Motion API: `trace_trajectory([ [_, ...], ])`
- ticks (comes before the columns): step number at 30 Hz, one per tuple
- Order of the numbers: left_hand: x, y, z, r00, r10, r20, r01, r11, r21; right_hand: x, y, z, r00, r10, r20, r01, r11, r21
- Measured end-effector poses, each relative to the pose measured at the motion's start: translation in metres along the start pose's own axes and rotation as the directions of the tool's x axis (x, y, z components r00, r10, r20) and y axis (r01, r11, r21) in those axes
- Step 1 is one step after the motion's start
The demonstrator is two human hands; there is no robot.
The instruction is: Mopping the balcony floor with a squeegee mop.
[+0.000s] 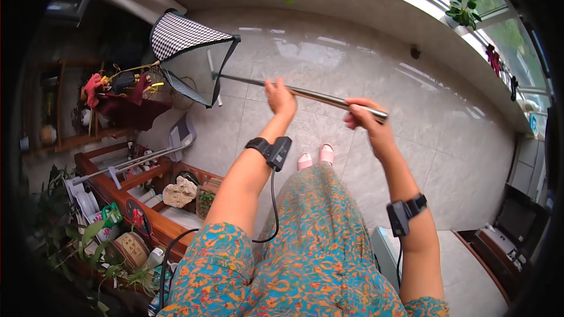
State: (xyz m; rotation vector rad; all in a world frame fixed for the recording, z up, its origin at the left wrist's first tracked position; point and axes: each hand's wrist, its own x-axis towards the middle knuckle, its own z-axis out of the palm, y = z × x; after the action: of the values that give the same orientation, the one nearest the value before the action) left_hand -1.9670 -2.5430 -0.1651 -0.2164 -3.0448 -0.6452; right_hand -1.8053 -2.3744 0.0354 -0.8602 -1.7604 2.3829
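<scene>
A slim metal pole [319,97] slants across in front of me, bright at the near end and darker further off. My right hand [369,119] grips it close to its shiny end. Further along, my left hand [281,99] is around the pole, its fingertips showing above. At the far end is a narrow pale crossbar [211,62], partly hidden by a dark strap. That strap belongs to a black-and-white checkered fabric holder [189,33] with a dark frame. Whether the crossbar touches the holder, I cannot tell.
Grey tiles [392,79] lie under my pink slippers [326,153]. On the left are a wooden frame [154,213] with a pale rock [179,192], a grey-handled tool [132,161] and plants. Potted plants [465,11] line the windowsill. An open dark case [513,215] sits right.
</scene>
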Motion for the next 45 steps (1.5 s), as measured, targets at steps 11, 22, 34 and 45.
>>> trace_trajectory([
  [11, 0.057, -0.051, 0.033, 0.956, -0.156, 0.249, 0.149, 0.988, 0.048, 0.051, 0.062, 0.037, 0.996, 0.02, 0.09, -0.031, 0.992, 0.125],
  [22, -0.002, 0.124, 0.103, 0.83, 0.404, 0.385, -0.496, 0.85, 0.176, -0.029, 0.037, -0.093, 0.854, -0.146, -0.499, 0.12, 0.989, -0.084],
  [34, -0.175, 0.331, 0.039, 0.535, 0.54, 0.649, -0.228, 0.833, -0.505, -0.203, -0.077, -0.15, 0.632, -0.394, -0.668, -0.002, 0.861, -0.509],
  [45, -0.123, 0.239, -0.041, 0.607, 0.58, 0.543, -0.434, 0.814, -0.385, -0.194, -0.077, -0.15, 0.774, -0.347, -0.529, 0.156, 0.915, -0.373],
])
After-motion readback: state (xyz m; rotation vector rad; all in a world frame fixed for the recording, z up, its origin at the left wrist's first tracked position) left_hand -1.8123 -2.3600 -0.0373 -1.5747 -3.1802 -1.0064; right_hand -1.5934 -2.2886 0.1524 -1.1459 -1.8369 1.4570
